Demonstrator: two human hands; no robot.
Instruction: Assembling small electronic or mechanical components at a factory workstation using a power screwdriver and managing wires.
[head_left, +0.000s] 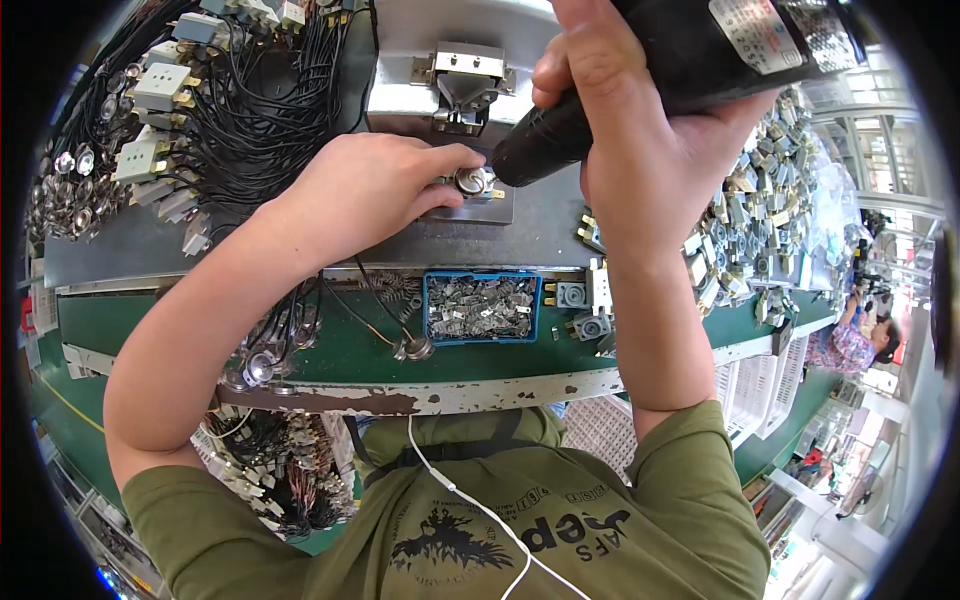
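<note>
My right hand [650, 130] is wrapped round a thick black power screwdriver [690, 50] with a pale label. Its tapered black nose slants down to the left, close to a small round metal part with a brass tab [474, 181]; whether the two touch I cannot tell. My left hand [375, 185] pinches that part between thumb and fingertips, over a flat metal block [490, 211] on the grey work plate. Just beyond stands a metal fixture [468, 85] with a V-shaped front.
Black cables [260, 130] with pale connector blocks heap at the left. A blue tray [482, 308] of small metal pieces sits near the bench's front edge. More connector blocks [745, 220] pile up at the right. A person [855, 335] is farther off, right.
</note>
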